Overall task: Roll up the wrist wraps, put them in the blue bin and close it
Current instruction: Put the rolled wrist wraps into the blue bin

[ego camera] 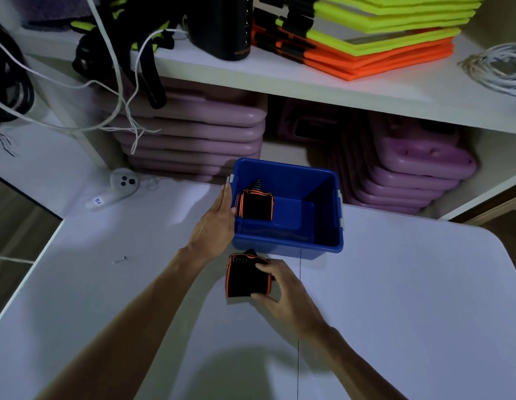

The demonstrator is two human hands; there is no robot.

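A blue bin [323, 238] stands open on the white table, with no lid in view. Inside it, against the left wall, sits a rolled black wrist wrap with orange edges [256, 206]. My left hand [216, 226] lies flat against the bin's left outer wall, thumb hooked over the rim near that wrap. A second rolled black-and-orange wrist wrap [242, 277] rests on the table just in front of the bin. My right hand [282, 293] grips this wrap from the right, fingers curled round its top and bottom.
The white table [409, 298] stretches right and front. A small screw [119, 259] lies to the left. Behind the bin, a shelf holds purple stacked steps [193, 134], white cables [115, 90], a white controller [121, 186], and orange and yellow mats [381, 39] above.
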